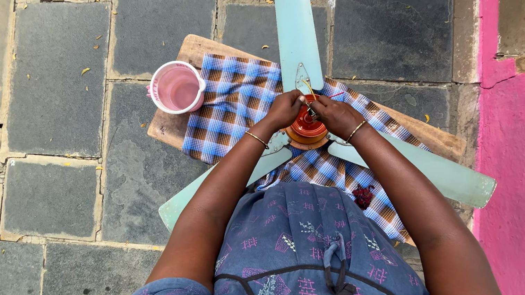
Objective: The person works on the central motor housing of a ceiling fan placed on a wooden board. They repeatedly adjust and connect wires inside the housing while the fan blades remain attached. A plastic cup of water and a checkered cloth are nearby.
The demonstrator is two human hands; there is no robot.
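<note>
Glossy fan hub (308, 127), woven checked cloth (231, 104)

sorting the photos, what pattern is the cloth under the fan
The cloth is a blue, brown and white check, clearest in the head view.

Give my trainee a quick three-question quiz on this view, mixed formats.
1. True or false: both hands, left hand and right hand, meet at the orange fan hub.
2. What lies under the fan? A) checked cloth B) newspaper C) plastic tray
3. Fill in: the pink jug stands on the person's ____ side.

Key: 1 true; 2 A; 3 left
</note>
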